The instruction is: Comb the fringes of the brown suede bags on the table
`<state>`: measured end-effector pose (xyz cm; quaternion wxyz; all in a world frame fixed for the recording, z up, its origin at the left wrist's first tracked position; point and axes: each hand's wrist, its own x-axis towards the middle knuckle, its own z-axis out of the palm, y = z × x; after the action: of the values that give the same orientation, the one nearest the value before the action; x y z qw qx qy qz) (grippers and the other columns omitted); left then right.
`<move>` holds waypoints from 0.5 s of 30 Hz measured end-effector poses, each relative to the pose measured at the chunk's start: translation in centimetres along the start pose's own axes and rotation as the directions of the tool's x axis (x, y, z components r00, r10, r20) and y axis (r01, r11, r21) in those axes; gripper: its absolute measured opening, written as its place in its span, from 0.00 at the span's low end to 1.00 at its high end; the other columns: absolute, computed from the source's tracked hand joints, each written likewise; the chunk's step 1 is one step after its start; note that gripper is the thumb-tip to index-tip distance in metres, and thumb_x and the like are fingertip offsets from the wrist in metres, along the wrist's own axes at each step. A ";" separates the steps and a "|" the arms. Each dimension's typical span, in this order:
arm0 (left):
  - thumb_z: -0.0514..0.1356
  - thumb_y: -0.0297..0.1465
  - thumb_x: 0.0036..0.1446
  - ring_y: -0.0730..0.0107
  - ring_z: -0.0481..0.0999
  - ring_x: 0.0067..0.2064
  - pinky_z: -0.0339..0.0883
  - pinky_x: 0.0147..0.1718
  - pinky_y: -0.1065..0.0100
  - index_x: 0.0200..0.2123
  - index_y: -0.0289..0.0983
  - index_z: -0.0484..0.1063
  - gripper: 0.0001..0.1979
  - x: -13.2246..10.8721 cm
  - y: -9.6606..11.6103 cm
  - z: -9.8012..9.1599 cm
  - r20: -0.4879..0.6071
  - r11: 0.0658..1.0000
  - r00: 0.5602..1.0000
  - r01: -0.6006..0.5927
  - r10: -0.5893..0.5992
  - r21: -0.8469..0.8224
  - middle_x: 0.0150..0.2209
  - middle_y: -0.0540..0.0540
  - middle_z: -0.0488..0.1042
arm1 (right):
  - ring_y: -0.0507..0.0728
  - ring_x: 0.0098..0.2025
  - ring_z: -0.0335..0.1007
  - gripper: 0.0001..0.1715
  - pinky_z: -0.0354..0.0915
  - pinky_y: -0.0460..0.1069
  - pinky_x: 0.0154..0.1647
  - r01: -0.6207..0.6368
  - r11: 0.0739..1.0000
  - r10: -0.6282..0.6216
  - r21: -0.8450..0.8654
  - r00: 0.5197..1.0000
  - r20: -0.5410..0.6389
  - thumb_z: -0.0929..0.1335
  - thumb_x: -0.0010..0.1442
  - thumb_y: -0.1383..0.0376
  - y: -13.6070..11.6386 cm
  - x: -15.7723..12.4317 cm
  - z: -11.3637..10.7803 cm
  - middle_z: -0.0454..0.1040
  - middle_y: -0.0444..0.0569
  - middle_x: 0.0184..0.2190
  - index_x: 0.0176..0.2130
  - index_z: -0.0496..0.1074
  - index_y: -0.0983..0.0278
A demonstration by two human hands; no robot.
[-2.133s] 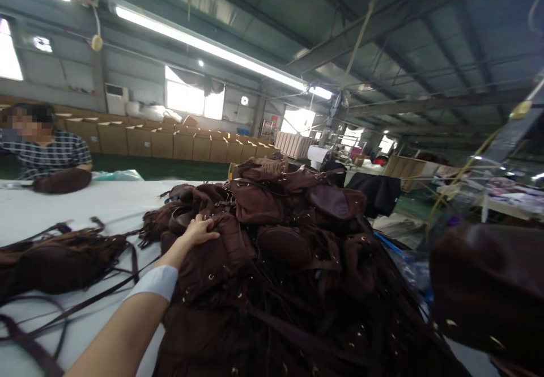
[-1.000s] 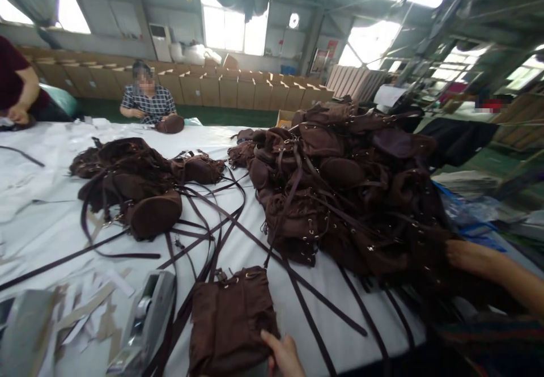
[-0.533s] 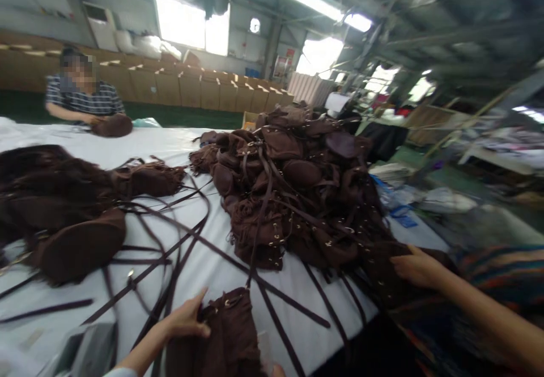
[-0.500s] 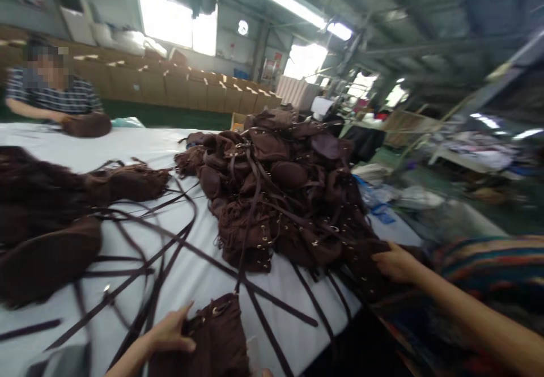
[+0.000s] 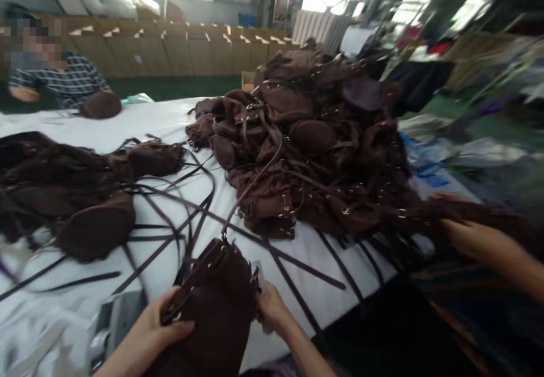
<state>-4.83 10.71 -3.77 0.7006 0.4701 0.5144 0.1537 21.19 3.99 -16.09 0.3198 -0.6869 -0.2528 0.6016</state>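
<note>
A dark brown bag [image 5: 212, 314] with small brass-coloured eyelets and a thin strap is tilted up in front of me, near the table's front edge. My left hand [image 5: 155, 329] grips its left upper edge, thumb on the near face. On the bag's other side, my right hand [image 5: 272, 306] is closed around a pale, flat object [image 5: 260, 278], touching the bag's fringed edge. What kind of object it is cannot be made out. The bag's lower part runs out of view at the bottom.
A big heap of similar brown bags [image 5: 314, 133] covers the table's middle. More bags [image 5: 97, 224] lie left, with loose straps between. A grey device [image 5: 114, 320] sits front left. A co-worker's hand [image 5: 476, 241] holds brown material at right. Another person [image 5: 59, 76] sits across the table.
My right hand has come up from the bottom edge to the bag's right side with the pale object. The bag is raised and turned. The view has tilted downward.
</note>
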 end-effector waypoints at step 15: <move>0.69 0.43 0.43 0.55 0.79 0.41 0.73 0.37 0.68 0.46 0.34 0.74 0.29 0.8 0.7 3.1 -0.220 0.983 0.970 0.130 -0.099 0.128 0.37 0.46 0.82 | 0.51 0.30 0.72 0.25 0.64 0.45 0.31 0.536 0.351 -0.807 -0.768 0.589 0.042 0.56 0.66 0.69 -7.3 -4.9 4.5 0.77 0.48 0.33 0.61 0.56 0.66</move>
<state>-1.64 10.03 -3.59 0.6139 0.4690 0.6224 0.1255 16.26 5.85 -7.73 0.2869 -0.6750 -0.6670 0.1313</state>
